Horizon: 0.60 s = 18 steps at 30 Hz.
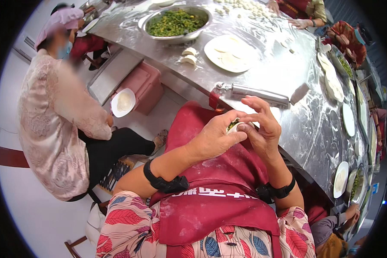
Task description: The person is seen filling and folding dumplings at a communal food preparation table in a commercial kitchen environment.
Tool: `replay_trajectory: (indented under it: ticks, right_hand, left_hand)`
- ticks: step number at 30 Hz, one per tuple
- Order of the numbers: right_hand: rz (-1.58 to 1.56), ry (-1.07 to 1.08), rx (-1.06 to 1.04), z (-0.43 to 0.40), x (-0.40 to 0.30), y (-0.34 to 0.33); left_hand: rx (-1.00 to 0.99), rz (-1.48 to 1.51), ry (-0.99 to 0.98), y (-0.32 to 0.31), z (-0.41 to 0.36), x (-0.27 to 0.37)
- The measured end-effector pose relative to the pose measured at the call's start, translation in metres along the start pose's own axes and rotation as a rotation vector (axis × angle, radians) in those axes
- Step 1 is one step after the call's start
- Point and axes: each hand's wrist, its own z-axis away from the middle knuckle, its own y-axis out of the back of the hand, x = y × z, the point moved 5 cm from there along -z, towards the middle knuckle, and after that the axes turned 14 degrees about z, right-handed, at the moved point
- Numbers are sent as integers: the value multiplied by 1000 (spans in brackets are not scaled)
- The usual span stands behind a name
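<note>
Over my red apron, my left hand [214,135] and my right hand [261,129] hold one partly folded dumpling [233,126] between their fingers. Green filling shows in its opening. Beyond my hands, a metal rolling pin-like cylinder [259,94] lies at the near edge of the floured steel table [274,74]. A white plate of round dough wrappers [230,53] stands farther back. Two folded dumplings [189,56] rest left of that plate. Behind them is a large steel bowl [175,38] with chopped green and yellow filling.
A person in a pink cap [59,106] sits at left, near a white dish [123,102] by a pink bin [145,87]. Across the table, another person's hands [300,23] are near many small dough pieces [245,8]. Plates, a long dough strip [330,77] and more people line the right.
</note>
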Motion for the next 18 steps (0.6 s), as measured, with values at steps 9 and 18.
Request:
replay_trajectory:
  ticks: [9, 18]
  right_hand:
    - [-630, -712, -92, 54, 32, -13]
    - [-47, -398, -9, 50, 31, -9]
  left_hand:
    - [176, -5, -191, 3, 1, -5]
    - [158, -217, -78, 13, -4, -18]
